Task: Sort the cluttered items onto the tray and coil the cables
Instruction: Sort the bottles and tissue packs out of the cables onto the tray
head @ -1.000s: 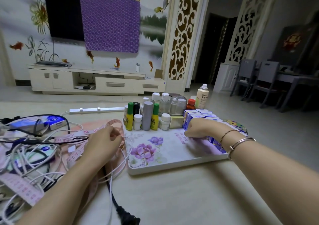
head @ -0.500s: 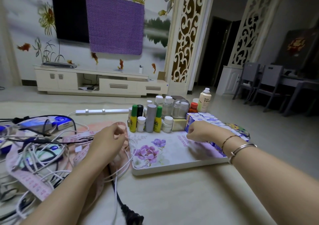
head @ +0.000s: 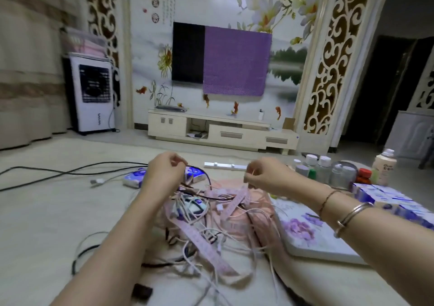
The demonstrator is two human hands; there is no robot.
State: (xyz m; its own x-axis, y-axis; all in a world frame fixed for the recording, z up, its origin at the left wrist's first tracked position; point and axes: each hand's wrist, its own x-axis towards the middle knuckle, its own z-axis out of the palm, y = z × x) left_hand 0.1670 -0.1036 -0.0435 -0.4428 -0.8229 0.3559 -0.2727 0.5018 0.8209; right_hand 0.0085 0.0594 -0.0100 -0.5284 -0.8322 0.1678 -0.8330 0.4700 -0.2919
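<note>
Living-room floor [head: 58,223] of pale cream, with a low cream TV cabinet [head: 220,133] and a purple cloth [head: 236,61] draped over a wall-mounted black screen at the far wall, white air cooler [head: 92,94] in the far-left corner. Centre foreground: a tangled heap of white and black cables [head: 211,233] threaded with a pink measuring tape [head: 202,244], spread over a pink cloth beside the left edge of a white rectangular tray with purple flower print [head: 305,235]. Raised above the heap, left hand [head: 164,172] with fingers curled, apparently pinching a thin dark cable; right hand [head: 263,174], bangles at the wrist, fingers curled in a pinch on a thin pale strand, hard to make out through the blur. Along the tray's far edge, a cluster of small white-capped bottles [head: 321,167] and a red-capped one; along its right edge, blue-and-white cartons [head: 385,196]. Just beyond the tray's far-right corner, a tall cream bottle [head: 384,166]. Behind the left hand, blue-and-white tissue packs [head: 136,176]; long black cables [head: 58,170] running off toward the floor's left edge; white power strip [head: 223,165] lying between the hands and the cabinet.
</note>
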